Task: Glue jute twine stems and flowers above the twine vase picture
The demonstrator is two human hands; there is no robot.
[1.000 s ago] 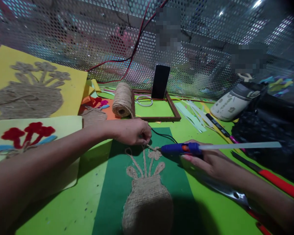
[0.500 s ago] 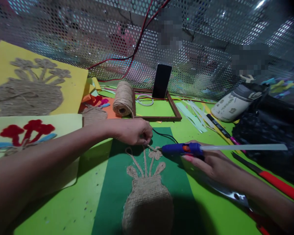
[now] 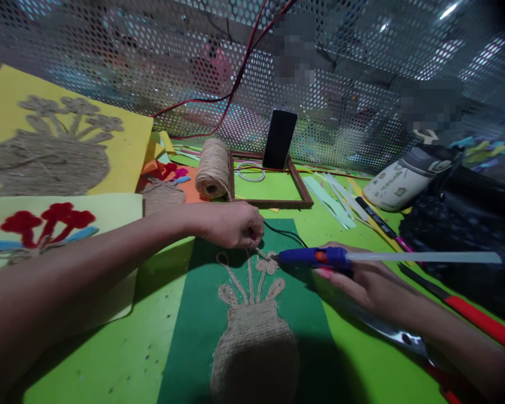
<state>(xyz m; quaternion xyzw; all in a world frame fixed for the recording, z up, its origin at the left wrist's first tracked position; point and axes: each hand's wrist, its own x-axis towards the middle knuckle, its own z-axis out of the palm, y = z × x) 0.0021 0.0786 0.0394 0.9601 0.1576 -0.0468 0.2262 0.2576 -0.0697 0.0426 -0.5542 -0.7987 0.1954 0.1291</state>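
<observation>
A dark green sheet (image 3: 193, 336) bears a vase shape made of twine (image 3: 256, 342), with twine stems, leaf loops and a small twine flower (image 3: 266, 265) at the upper right. My left hand (image 3: 239, 225) pinches a strand of twine just above the stems; the strand runs down to the flower. My right hand (image 3: 357, 275) is wrapped round a blue glue gun (image 3: 311, 257) with a long clear glue stick out of its back. The gun's nozzle points left and meets the flower's edge.
Behind stand a twine spool (image 3: 212, 168), a brown frame (image 3: 301, 191) and an upright phone (image 3: 280, 139). Craft pictures on yellow sheets (image 3: 130, 134) lie left. On the right are a marker (image 3: 374, 217), a bottle (image 3: 398, 179), a black bag (image 3: 458, 224) and red-handled scissors (image 3: 483, 322).
Both hands look almost still. The glue gun and its stick have shifted very slightly, with the nozzle still at the flower.
</observation>
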